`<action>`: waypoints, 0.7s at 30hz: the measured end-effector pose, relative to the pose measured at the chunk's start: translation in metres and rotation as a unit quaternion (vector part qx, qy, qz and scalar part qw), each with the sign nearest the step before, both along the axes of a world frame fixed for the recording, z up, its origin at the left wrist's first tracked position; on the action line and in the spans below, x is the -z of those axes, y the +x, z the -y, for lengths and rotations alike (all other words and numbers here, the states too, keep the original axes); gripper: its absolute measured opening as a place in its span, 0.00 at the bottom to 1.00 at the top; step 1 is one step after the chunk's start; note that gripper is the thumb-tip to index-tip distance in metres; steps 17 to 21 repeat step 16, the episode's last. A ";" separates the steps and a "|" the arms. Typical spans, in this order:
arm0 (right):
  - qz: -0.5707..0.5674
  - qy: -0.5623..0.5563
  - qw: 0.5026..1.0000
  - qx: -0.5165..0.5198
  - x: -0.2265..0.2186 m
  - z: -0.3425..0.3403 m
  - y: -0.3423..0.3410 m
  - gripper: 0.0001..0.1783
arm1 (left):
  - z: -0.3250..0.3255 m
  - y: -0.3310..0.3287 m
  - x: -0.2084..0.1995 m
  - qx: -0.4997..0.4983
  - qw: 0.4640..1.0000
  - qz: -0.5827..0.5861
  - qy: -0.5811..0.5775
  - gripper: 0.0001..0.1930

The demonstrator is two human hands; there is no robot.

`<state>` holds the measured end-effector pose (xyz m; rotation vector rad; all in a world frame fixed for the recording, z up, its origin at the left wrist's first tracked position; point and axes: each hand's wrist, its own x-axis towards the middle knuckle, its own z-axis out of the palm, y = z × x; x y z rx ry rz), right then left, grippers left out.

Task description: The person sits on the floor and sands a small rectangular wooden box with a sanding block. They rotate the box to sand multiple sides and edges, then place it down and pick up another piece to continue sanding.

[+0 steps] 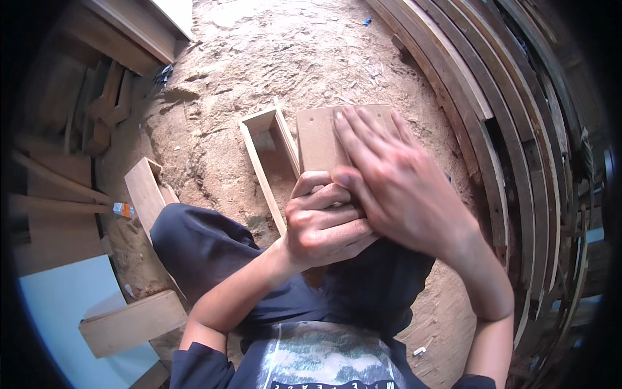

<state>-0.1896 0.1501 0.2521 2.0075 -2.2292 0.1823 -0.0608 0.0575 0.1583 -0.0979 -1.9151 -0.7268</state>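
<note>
A light brown wooden panel (316,144) with small holes near its far corners is held over my lap. My right hand (402,185) lies flat across its upper face, fingers stretched toward the far edge. Curled at the near end of the panel, my left hand (327,223) grips it, close under the right thumb. The hands hide the panel's near part. Just left of the panel, an open rectangular wooden frame (258,165) rests on the ground beside my knee.
Long stacked planks (483,123) line the right side. At the left lie a wooden box piece (144,188), a wooden block (133,323) on a pale blue sheet (71,298), and a small orange-and-white box (123,210). Sawdust covers the ground (259,58).
</note>
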 end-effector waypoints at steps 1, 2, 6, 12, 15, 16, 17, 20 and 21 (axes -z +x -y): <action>0.010 0.023 1.000 0.002 -0.003 -0.005 0.003 0.35 | 0.001 -0.001 0.000 -0.002 1.000 0.003 0.002 0.07; -0.025 0.011 1.000 -0.003 0.000 0.003 -0.004 0.34 | 0.001 -0.002 -0.003 -0.003 1.000 0.006 0.004 0.07; 0.122 0.220 0.964 0.085 -0.036 0.059 -0.012 0.35 | -0.003 -0.008 -0.001 0.015 0.999 -0.007 0.029 0.07; -0.009 0.032 0.999 0.024 -0.004 0.021 -0.009 0.33 | -0.002 -0.006 -0.001 0.036 0.999 -0.011 0.016 0.07; -0.001 0.046 0.999 0.025 -0.007 0.022 0.002 0.33 | 0.004 -0.002 0.002 0.026 0.999 -0.014 0.012 0.08; 0.000 0.043 0.999 0.020 -0.009 0.020 0.006 0.33 | 0.009 0.000 0.003 0.030 0.999 -0.015 0.006 0.07; 0.000 0.043 0.999 0.020 -0.009 0.020 0.006 0.33 | 0.009 0.000 0.003 0.030 0.999 -0.015 0.006 0.07; 0.000 0.043 0.999 0.020 -0.009 0.020 0.006 0.33 | 0.009 0.000 0.003 0.030 0.999 -0.015 0.006 0.07; 0.000 0.043 0.999 0.020 -0.009 0.020 0.006 0.33 | 0.009 0.000 0.003 0.030 0.999 -0.015 0.006 0.07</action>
